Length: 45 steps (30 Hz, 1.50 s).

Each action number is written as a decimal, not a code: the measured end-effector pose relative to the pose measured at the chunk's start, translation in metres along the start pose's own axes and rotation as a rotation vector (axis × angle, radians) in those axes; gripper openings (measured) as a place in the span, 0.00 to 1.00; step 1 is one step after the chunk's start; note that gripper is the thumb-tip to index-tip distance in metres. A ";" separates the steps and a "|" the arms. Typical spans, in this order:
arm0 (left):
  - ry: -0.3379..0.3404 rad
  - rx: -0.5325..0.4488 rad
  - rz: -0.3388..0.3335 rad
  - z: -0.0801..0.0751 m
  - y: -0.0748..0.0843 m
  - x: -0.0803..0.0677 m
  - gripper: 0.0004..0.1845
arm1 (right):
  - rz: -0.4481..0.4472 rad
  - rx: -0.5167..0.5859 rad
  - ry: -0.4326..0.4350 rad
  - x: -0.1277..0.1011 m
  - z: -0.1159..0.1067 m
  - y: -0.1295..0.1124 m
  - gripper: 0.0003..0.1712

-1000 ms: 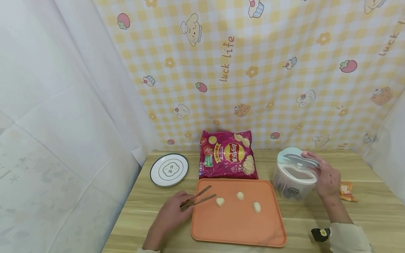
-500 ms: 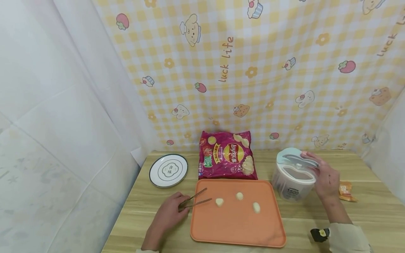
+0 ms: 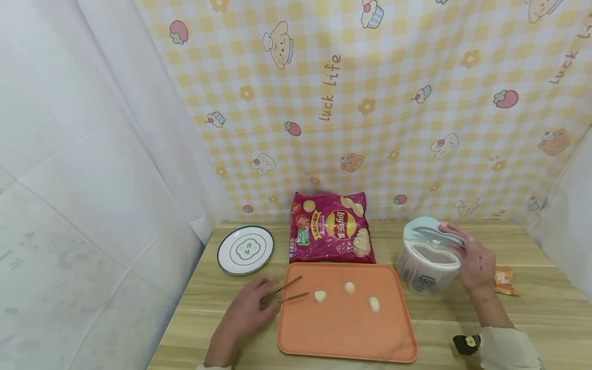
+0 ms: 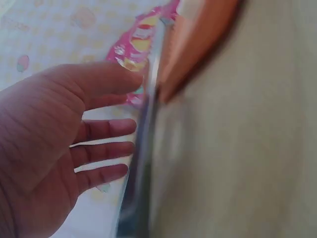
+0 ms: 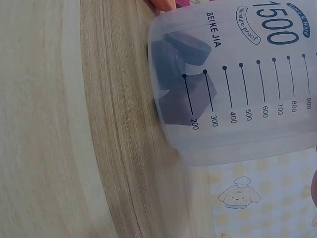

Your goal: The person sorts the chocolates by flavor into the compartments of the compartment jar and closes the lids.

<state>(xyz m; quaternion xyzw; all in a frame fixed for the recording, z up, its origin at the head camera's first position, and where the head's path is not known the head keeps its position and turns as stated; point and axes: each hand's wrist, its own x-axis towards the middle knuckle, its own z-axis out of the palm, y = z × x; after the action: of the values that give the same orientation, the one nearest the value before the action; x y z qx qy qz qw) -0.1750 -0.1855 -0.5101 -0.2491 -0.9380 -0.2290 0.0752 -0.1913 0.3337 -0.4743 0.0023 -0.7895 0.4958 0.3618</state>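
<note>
My left hand (image 3: pixel 245 311) is at the left edge of the orange tray (image 3: pixel 347 334), beside metal tongs (image 3: pixel 291 297) whose spread, toothed tips reach over the rim. In the left wrist view, the fingers (image 4: pixel 106 149) are nearly straight, thumb and fingertips right at the side of the tongs (image 4: pixel 148 104). Three small cream-coloured pieces (image 3: pixel 373 304) lie apart on the tray. My right hand (image 3: pixel 476 262) grips the upper right side of a clear storage container (image 3: pixel 427 280) by its raised light-blue lid (image 3: pixel 422 226). Several dark bluish chunks (image 5: pixel 185 99) show through its wall.
Behind the tray leans a magenta Lay's chip bag (image 3: pixel 330 228). A white plate (image 3: pixel 246 249) with a dark rim lies at back left. Right of the container is an orange packet (image 3: pixel 506 280); a small black item (image 3: pixel 466 344) lies by the right sleeve. A checked curtain hangs behind.
The tongs have shifted slightly left, and their arms stand a little wider apart. My left hand has drawn back a little with its fingers spreading. The right hand and container hold still.
</note>
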 end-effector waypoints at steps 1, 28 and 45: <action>0.008 0.000 0.016 -0.002 0.003 0.002 0.27 | 0.006 0.013 -0.001 0.000 0.000 -0.001 0.26; -0.054 -0.149 0.500 0.013 0.188 0.179 0.28 | -0.256 0.193 -0.088 0.001 -0.006 0.012 0.26; -0.144 -0.418 0.526 0.072 0.226 0.201 0.30 | -0.456 0.181 -0.113 0.003 -0.004 0.019 0.23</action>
<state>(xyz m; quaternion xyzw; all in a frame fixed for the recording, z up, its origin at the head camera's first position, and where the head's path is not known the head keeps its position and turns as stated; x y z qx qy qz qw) -0.2369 0.1091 -0.4336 -0.5080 -0.7773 -0.3709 0.0126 -0.1981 0.3474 -0.4868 0.2405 -0.7398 0.4691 0.4181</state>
